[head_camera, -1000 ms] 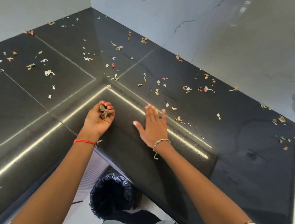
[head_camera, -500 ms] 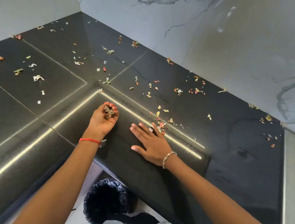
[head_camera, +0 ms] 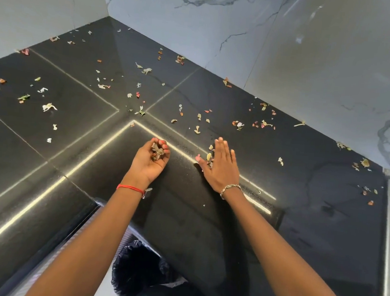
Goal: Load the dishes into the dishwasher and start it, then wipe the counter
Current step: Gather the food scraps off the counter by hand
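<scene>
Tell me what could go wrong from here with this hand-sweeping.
1. The left hand cups a heap of scraps in loosely curled fingers; tipping it could spill them back onto the black counter.
2. The right hand lies flat against loose scraps; pushed too hard, some could slide off the front edge and miss the bin bag below.
3. Scraps by the marble wall sit far back and may get missed.

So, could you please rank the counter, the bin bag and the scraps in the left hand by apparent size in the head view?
1. counter
2. bin bag, partly hidden
3. scraps held in the left hand
</scene>
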The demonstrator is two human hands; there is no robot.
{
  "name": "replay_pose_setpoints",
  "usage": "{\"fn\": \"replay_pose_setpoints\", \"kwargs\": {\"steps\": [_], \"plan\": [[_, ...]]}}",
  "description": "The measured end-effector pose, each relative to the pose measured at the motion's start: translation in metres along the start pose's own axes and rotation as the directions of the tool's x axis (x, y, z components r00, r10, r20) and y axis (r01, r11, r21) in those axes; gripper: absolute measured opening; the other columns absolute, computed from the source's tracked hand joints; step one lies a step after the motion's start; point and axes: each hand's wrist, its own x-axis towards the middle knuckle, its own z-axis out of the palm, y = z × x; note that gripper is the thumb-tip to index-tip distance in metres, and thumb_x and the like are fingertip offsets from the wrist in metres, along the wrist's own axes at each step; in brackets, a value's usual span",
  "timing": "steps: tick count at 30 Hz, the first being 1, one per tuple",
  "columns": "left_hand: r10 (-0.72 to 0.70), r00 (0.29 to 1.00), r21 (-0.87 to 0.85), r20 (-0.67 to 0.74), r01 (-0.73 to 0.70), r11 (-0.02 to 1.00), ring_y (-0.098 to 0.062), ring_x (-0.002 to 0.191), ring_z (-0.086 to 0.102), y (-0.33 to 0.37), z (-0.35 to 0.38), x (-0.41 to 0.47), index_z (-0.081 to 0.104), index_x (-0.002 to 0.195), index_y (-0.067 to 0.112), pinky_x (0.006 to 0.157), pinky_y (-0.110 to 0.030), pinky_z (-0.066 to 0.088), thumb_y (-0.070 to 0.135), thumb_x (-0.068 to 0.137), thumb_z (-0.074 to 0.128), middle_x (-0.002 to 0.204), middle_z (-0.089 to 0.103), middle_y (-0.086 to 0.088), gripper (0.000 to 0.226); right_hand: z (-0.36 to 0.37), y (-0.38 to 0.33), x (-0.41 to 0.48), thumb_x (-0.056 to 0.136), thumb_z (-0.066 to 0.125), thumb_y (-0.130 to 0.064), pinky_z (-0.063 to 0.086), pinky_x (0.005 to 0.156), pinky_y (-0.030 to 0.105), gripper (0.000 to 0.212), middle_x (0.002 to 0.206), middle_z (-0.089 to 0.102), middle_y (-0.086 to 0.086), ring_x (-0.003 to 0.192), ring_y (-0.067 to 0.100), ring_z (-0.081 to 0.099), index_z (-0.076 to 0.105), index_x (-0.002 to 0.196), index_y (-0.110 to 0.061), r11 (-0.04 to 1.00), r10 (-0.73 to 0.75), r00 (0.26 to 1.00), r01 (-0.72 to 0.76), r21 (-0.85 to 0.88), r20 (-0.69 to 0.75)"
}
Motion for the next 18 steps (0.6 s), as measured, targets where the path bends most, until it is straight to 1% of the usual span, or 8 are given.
{"fn": "replay_pose_setpoints", "kwargs": {"steps": [4, 8, 10, 12, 14, 16, 17, 18], "plan": [[-0.009, 1.000, 0.024, -0.006, 0.009, 1.000, -0.011, 0.047, 0.050, -0.005, 0.005, 0.004, 0.045, 0.073, 0.011, 0.046, -0.018, 0.044, 0.013, 0.098, 0.034, 0.056, 0.052, -0.001, 0.027, 0.000, 0.000, 0.011, 0.096, 0.030, -0.051, 0.001, 0.120, 0.035, 0.067, 0.157, 0.007, 0.000, 0.145, 0.014, 0.001, 0.016, 0.149, -0.013, 0.977, -0.213, 0.976, 0.213, 0.006, 0.055], [-0.034, 0.999, 0.035, -0.005, 0.035, 0.999, -0.012, 0.046, 0.051, -0.014, 0.009, 0.007, 0.045, 0.072, 0.010, 0.046, -0.017, 0.045, 0.012, 0.097, 0.036, 0.056, 0.052, -0.001, 0.027, -0.006, 0.016, -0.009, 0.100, 0.039, -0.020, 0.009, 0.118, 0.024, 0.042, 0.152, 0.027, 0.000, 0.143, 0.013, 0.019, 0.038, 0.141, -0.013, 0.902, -0.406, 0.914, 0.395, 0.172, 0.027], [-0.045, 0.999, 0.042, -0.006, 0.045, 0.998, -0.011, 0.047, 0.051, -0.018, 0.011, 0.008, 0.045, 0.072, 0.010, 0.046, -0.017, 0.045, 0.012, 0.097, 0.036, 0.056, 0.052, -0.001, 0.027, -0.008, 0.023, -0.021, 0.099, 0.040, -0.014, 0.012, 0.116, 0.023, 0.041, 0.151, 0.029, 0.001, 0.142, 0.012, 0.019, 0.040, 0.140, -0.012, 0.882, -0.447, 0.894, 0.435, 0.181, 0.026], [-0.053, 0.999, 0.056, -0.008, 0.053, 0.997, -0.011, 0.048, 0.051, -0.022, 0.013, 0.009, 0.046, 0.072, 0.011, 0.046, -0.017, 0.045, 0.012, 0.098, 0.036, 0.056, 0.052, -0.001, 0.027, -0.009, 0.030, -0.031, 0.099, 0.039, -0.010, 0.009, 0.115, 0.021, 0.042, 0.151, 0.028, 0.002, 0.140, 0.008, 0.013, 0.038, 0.141, -0.011, 0.865, -0.488, 0.872, 0.476, 0.158, 0.045], [-0.060, 0.998, 0.068, -0.001, 0.060, 0.996, -0.011, 0.047, 0.051, -0.025, 0.015, 0.009, 0.046, 0.072, 0.010, 0.047, -0.017, 0.045, 0.013, 0.098, 0.035, 0.055, 0.053, -0.001, 0.028, -0.008, 0.036, -0.041, 0.095, 0.041, 0.003, 0.013, 0.115, 0.024, 0.045, 0.149, 0.032, 0.004, 0.138, 0.008, 0.015, 0.041, 0.139, -0.008, 0.853, -0.513, 0.857, 0.504, 0.133, 0.045], [-0.070, 0.998, 0.079, 0.007, 0.070, 0.994, -0.011, 0.047, 0.051, -0.030, 0.017, 0.009, 0.046, 0.073, 0.010, 0.047, -0.017, 0.045, 0.014, 0.099, 0.035, 0.055, 0.053, -0.001, 0.029, -0.005, 0.043, -0.050, 0.078, 0.051, 0.022, 0.035, 0.108, 0.036, 0.055, 0.138, 0.049, 0.012, 0.132, 0.021, 0.038, 0.054, 0.128, -0.001, 0.845, -0.523, 0.848, 0.529, 0.076, -0.080], [-0.077, 0.997, 0.082, 0.009, 0.076, 0.994, -0.011, 0.047, 0.052, -0.032, 0.018, 0.009, 0.046, 0.073, 0.010, 0.047, -0.017, 0.045, 0.014, 0.099, 0.035, 0.055, 0.054, -0.001, 0.029, -0.004, 0.044, -0.054, 0.068, 0.057, 0.027, 0.045, 0.098, 0.040, 0.057, 0.129, 0.057, 0.015, 0.122, 0.027, 0.052, 0.060, 0.119, 0.002, 0.849, -0.516, 0.844, 0.527, 0.044, -0.145], [-0.084, 0.996, 0.085, 0.010, 0.083, 0.993, -0.011, 0.047, 0.052, -0.034, 0.018, 0.009, 0.046, 0.073, 0.010, 0.047, -0.017, 0.045, 0.014, 0.099, 0.035, 0.056, 0.054, -0.001, 0.029, -0.004, 0.046, -0.057, 0.061, 0.062, 0.028, 0.050, 0.090, 0.040, 0.055, 0.119, 0.064, 0.016, 0.110, 0.029, 0.061, 0.065, 0.109, 0.003, 0.852, -0.513, 0.837, 0.524, 0.012, -0.190]]}}
